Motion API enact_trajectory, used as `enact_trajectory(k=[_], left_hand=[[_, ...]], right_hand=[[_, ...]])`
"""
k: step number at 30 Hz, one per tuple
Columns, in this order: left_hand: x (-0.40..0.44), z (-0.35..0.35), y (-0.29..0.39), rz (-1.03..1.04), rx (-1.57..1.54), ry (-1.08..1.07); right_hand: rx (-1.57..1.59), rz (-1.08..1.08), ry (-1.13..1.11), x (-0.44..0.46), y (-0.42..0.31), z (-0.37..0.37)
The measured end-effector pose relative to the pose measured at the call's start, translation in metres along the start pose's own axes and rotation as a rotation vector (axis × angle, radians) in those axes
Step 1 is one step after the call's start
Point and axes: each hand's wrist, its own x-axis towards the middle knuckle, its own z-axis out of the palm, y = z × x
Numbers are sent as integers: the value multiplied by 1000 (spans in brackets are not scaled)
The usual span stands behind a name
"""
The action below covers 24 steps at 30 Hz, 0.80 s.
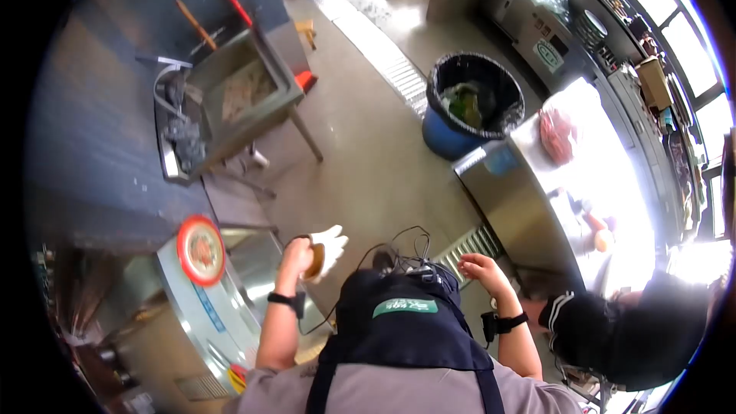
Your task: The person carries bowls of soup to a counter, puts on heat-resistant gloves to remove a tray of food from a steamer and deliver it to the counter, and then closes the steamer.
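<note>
My left hand (296, 257) is closed around a white work glove (328, 249) with a brown patch; the glove's fingers stick out to the right. My right hand (486, 271) hangs at my other side, fingers loosely stretched and holding nothing. Between the hands, black cables (410, 257) lie over the front of my dark apron (399, 330). Closest to my left hand is a metal counter, on which a red-rimmed round plate (202, 251) shows.
Ahead stands a blue bin (445, 132) with a black liner. A metal sink (268, 100) is at the left, with red and wooden handles behind it. At the right, a metal table (514, 192) bears a pink bag (557, 134). Another person in dark clothes (636, 337) is close by.
</note>
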Motion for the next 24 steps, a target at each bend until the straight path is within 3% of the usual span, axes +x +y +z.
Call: enact_trajectory(k=[5,10,12,14,19,24], left_hand=[[176,-56,82,271,83,25],[360,-118,153,294,285,95],[424,-146,162,320,263,219],[470,-191,193,238,243,197],[607,-262,184,257,138,440],[755,-336,162,187,13,520]], right_hand=[[427,38,10,115,-111,-34],[458,-69,-80,294,-241,-68],[452,-37,-136,377,-301,-72],[411,-40,-198,450,-378,-59],[135,-146,-476,630,-591,-7],[-6,-257,-533,800,-743,36]])
